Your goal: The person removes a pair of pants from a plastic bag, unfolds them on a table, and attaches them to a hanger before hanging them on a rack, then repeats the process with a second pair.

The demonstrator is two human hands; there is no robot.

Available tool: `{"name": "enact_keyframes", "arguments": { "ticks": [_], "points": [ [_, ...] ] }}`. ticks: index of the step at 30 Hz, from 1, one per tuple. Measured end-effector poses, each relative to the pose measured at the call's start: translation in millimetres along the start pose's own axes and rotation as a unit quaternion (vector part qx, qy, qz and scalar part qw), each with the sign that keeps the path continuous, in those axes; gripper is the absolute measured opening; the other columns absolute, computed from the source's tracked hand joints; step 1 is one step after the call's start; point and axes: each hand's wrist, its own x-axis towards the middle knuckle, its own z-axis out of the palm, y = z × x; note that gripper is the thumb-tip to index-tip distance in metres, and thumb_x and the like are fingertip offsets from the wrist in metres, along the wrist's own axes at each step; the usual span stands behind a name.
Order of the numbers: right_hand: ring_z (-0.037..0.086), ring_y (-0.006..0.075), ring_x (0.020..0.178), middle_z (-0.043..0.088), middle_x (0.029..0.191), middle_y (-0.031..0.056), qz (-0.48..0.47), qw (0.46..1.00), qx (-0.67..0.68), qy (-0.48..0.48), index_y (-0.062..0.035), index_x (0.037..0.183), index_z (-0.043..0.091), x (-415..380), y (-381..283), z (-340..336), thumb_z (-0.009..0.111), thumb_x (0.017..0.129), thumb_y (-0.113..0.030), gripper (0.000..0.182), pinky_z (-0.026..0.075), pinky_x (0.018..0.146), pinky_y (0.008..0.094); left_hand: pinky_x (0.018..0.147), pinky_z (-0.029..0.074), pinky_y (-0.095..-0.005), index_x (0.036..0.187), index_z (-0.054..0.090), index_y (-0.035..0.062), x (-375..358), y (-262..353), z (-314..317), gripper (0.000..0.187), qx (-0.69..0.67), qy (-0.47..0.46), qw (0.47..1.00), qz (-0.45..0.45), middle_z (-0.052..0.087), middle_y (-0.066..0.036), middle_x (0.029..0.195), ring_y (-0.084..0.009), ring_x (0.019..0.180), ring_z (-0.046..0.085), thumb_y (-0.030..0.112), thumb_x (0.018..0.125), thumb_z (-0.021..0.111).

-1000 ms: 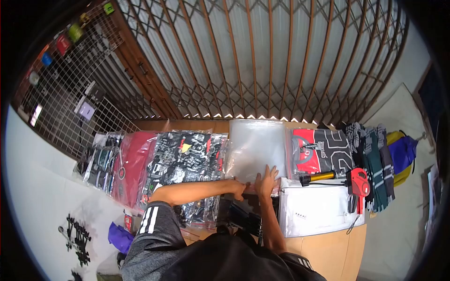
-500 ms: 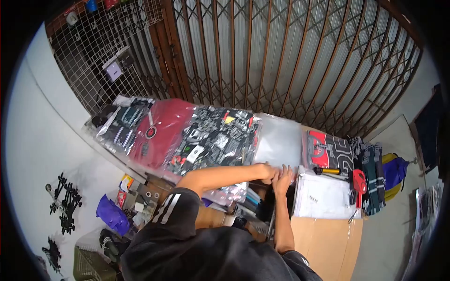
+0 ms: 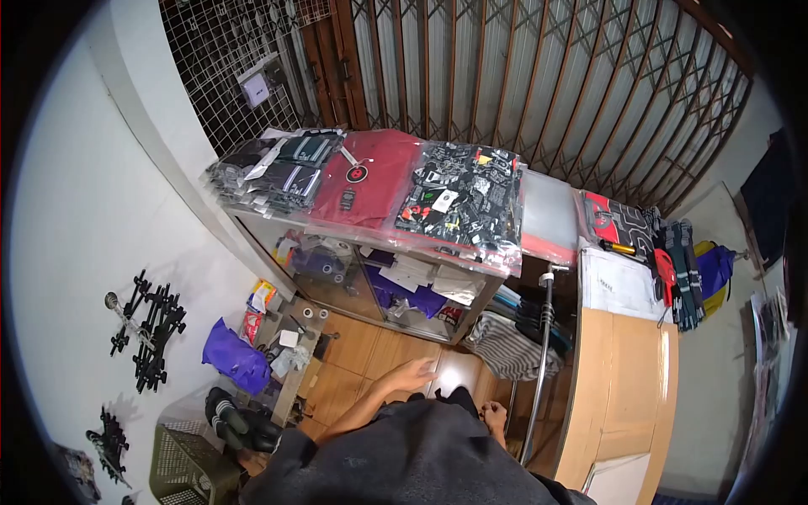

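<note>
My left hand (image 3: 411,373) hangs low over the tiled floor, just ahead of my body. Its fingers are stretched out and it holds nothing. Close to my right side, my right hand (image 3: 494,415) has its fingers curled in, with nothing visible in it. Neither hand touches the counter. On the glass case lie a bagged black patterned shirt (image 3: 463,194) and a bagged red shirt (image 3: 370,172). To their right are clear plastic bags (image 3: 551,206) and a red and black folded shirt (image 3: 621,220).
A metal rail (image 3: 543,362) stands near my right hand, beside striped folded clothes (image 3: 509,345). The wooden counter (image 3: 627,370) runs along the right, with a white package (image 3: 619,284) and a red tape dispenser (image 3: 665,271). A purple bag (image 3: 236,358) and green basket (image 3: 189,463) are left.
Both hands have left the clear plastic bags on the counter and dropped down near my body. My view has shifted back, showing the glass case front and the floor.
</note>
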Motion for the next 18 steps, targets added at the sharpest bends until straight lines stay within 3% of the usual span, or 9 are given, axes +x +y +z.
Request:
{"name": "enact_keyframes", "arguments": {
  "ticks": [1,2,3,5,9,15,18],
  "points": [
    [0.07,0.0191,0.069,0.072,0.084,0.0098,0.017,1.0,0.012,-0.006,0.0034,0.102,0.072,-7.5,15.5,-2.6,0.065,0.095,-0.016,0.022,0.056,0.064,0.033,0.102,0.05,-0.0404,0.149,0.041,-0.0006,-17.5,-15.6,2.7,0.071,0.012,-0.004,1.0,-0.024,0.057,-0.029,0.138,-0.035,0.126,0.059,0.041,0.097,0.067],
    [0.072,0.0208,0.069,0.075,0.087,0.0127,0.034,0.999,-0.003,0.004,0.0011,0.098,0.074,-13.2,30.5,-4.6,0.068,0.088,-0.016,0.022,0.057,0.067,0.0342,0.103,0.049,-0.0402,0.147,0.042,-0.0025,-31.8,-29.9,6.0,0.071,0.026,-0.01,0.998,-0.048,0.056,-0.03,0.138,-0.0354,0.126,0.059,0.04,0.097,0.067],
    [0.072,0.0202,0.069,0.075,0.087,0.0122,0.051,0.999,0.0,-0.006,0.0007,0.098,0.075,-28.1,32.9,-6.4,0.068,0.088,-0.017,0.021,0.057,0.065,0.0335,0.104,0.049,-0.0399,0.146,0.043,-0.0044,-40.5,-42.7,12.2,0.071,0.041,-0.017,0.997,-0.071,0.055,-0.03,0.139,-0.0358,0.127,0.059,0.039,0.096,0.068],
    [0.072,0.0192,0.069,0.075,0.085,0.0111,0.087,0.996,0.012,-0.019,-0.0001,0.097,0.075,-53.1,21.1,-14.5,0.068,0.088,-0.017,0.02,0.056,0.061,0.0321,0.107,0.046,-0.0411,0.146,0.044,-0.0046,-45.3,-63.5,30.1,0.07,0.093,-0.023,0.994,-0.061,0.053,-0.03,0.141,-0.0377,0.129,0.056,0.04,0.096,0.066],
    [0.072,0.0174,0.075,0.072,0.091,0.0086,0.084,0.994,0.069,-0.028,-0.0024,0.113,0.068,-93.3,36.3,-28.4,0.062,0.096,-0.016,0.023,0.053,0.055,0.0319,0.113,0.039,-0.0427,0.146,0.044,-0.0043,-42.8,-47.6,69.0,0.069,0.229,-0.079,0.97,-0.001,0.051,-0.03,0.144,-0.0405,0.135,0.05,0.04,0.097,0.062],
    [0.072,0.0166,0.076,0.072,0.095,0.0072,0.077,0.977,0.156,0.126,-0.0026,0.118,0.067,-226.5,131.3,-61.9,0.063,0.095,-0.02,0.029,0.052,0.057,0.0309,0.112,0.04,-0.0444,0.144,0.045,-0.0051,-50.6,5.2,158.0,0.067,0.342,-0.206,0.908,0.124,0.053,-0.03,0.14,-0.0417,0.132,0.05,0.037,0.095,0.064],
    [0.072,0.0166,0.078,0.072,0.096,0.0064,0.151,0.951,0.194,0.186,-0.0037,0.119,0.067,-331.5,202.7,-76.2,0.062,0.095,-0.02,0.029,0.053,0.058,0.0301,0.11,0.041,-0.0452,0.143,0.046,-0.0052,-71.9,14.1,217.7,0.067,0.358,-0.255,0.88,0.179,0.055,-0.03,0.137,-0.0422,0.13,0.052,0.037,0.095,0.064]
  ]
}}
